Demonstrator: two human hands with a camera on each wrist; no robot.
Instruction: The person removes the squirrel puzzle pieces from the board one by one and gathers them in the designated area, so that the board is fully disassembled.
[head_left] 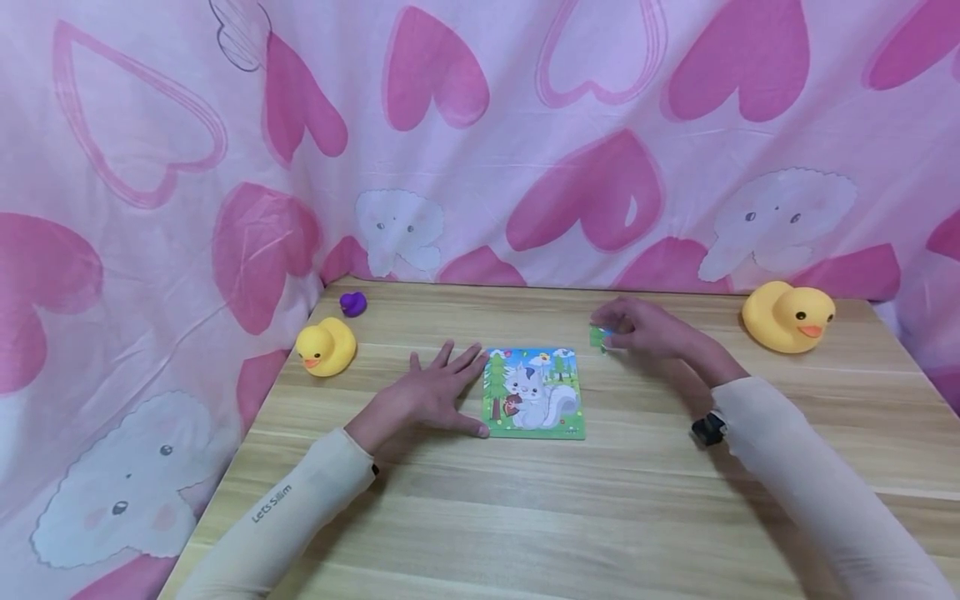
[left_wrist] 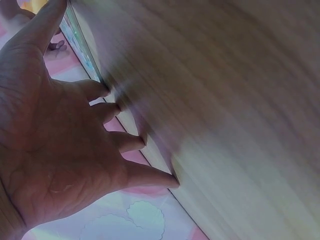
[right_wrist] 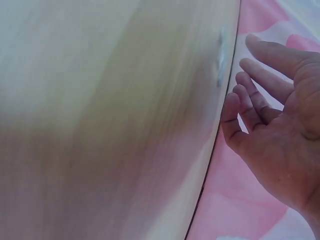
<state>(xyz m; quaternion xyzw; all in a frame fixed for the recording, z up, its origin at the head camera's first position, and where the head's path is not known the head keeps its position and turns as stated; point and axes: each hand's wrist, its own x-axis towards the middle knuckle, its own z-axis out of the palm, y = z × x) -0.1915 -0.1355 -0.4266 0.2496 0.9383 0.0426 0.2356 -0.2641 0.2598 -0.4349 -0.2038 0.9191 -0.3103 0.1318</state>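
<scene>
A square picture board with a grey squirrel, trees and blue sky lies flat on the table. In the left wrist view only a thin edge-on strip of the board shows. My left hand rests at its left side with fingers spread, fingertips on the tabletop, thumb at the near left corner. Beyond the board to the right, a small green and blue piece lies on the table. My right hand hovers over it, fingers loosely bent. The right wrist view shows the fingertips apart from the piece.
Two ducks, one yellow and one small purple, sit at the table's left edge. A bigger yellow duck stands at the back right. Pink heart-patterned cloth hangs behind and beside the wooden table.
</scene>
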